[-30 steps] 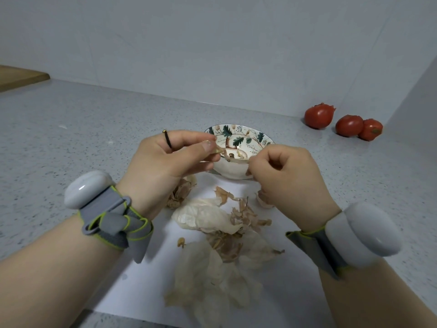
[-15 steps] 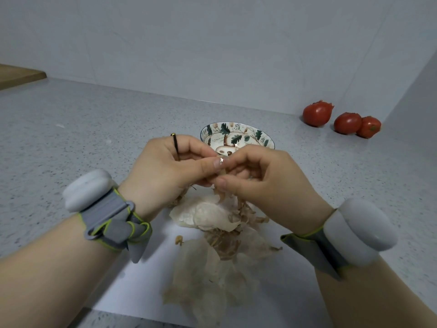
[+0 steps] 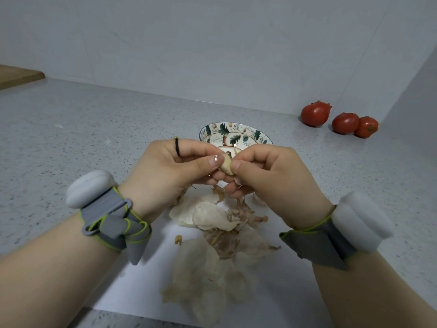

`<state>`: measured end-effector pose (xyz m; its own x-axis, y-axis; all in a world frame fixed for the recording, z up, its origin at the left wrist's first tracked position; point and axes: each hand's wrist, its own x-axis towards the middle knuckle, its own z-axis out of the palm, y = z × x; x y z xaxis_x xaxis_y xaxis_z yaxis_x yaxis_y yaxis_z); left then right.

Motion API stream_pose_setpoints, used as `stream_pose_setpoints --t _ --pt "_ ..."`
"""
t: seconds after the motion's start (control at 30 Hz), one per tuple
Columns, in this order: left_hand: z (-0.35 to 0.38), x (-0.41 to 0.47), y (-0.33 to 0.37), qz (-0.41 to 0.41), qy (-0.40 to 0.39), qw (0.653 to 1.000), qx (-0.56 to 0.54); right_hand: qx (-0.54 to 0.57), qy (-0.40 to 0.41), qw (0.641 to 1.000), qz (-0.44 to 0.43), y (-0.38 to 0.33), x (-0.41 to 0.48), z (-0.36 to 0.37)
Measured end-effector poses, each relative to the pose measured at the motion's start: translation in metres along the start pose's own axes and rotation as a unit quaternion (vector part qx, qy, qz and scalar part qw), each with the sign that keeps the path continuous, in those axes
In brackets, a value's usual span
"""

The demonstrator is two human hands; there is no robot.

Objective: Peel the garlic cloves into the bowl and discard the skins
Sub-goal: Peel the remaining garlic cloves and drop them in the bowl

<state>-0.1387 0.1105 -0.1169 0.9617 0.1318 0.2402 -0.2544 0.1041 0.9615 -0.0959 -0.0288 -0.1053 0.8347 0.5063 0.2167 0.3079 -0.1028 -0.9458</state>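
garlic clove (image 3: 226, 167): pale, partly skinned, pinched between left hand (image 3: 175, 171) and right hand (image 3: 267, 183) | bowl (image 3: 236, 134): leaf-patterned, upright, 12 o'clock of clove, just behind | skins (image 3: 212, 233): papery, loose heap, 6 o'clock of clove

One wide-angle view, worn on the person's head, looks forward and down onto the speckled grey stone counter (image 3: 71, 129), so near that the left hand (image 3: 170, 171) and right hand (image 3: 272, 183) fill the frame's centre. The plain pale wall (image 3: 212, 43) spans the upper third.
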Motion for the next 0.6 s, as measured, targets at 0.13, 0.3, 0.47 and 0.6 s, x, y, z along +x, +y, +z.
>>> stream_pose_setpoints --t 0.13,0.3,0.47,0.6 --pt "0.0042 -0.0015 -0.0004 0.001 0.021 0.999 0.031 -0.134 0.067 0.986 -0.077 0.0061 0.0009 0.0036" --pt "0.0046 0.0005 -0.0027 0.003 0.041 0.998 0.043 -0.167 0.074 0.978 -0.102 0.0083 0.0007 0.0060" --pt "0.0026 0.0009 -0.0029 0.021 0.035 0.998 0.040 -0.131 0.077 0.984 -0.093 0.0064 0.0014 0.0055" --pt "0.0026 0.0003 -0.0002 0.038 0.039 0.998 0.037 -0.039 0.048 0.997 -0.036 0.0032 0.0007 0.0056"
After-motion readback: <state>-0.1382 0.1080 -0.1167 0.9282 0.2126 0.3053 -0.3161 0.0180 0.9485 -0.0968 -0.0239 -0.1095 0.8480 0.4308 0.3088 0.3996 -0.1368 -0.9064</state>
